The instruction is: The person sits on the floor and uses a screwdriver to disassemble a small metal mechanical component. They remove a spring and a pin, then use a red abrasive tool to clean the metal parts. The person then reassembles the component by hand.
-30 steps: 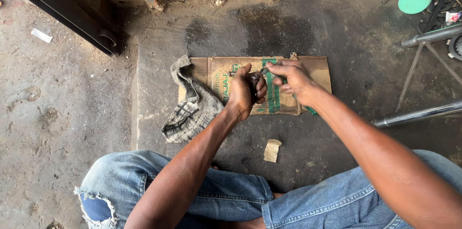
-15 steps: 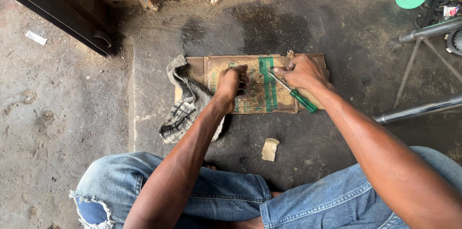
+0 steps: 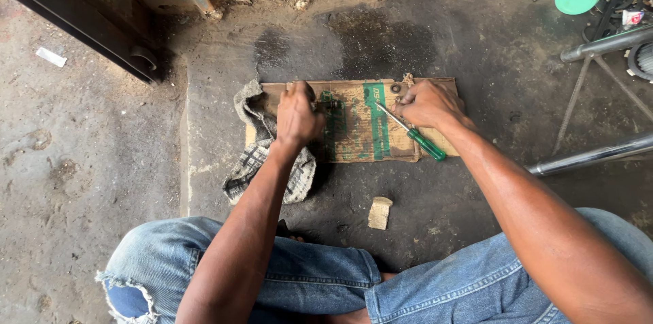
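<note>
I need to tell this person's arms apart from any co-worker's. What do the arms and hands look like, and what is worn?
Both arms are bare to the frame's edge: no sleeves, gloves, watch or rings show. The left hand and right hand look smudged with dark grime. Below them are faded blue jeans, frayed and torn at one knee.
</note>
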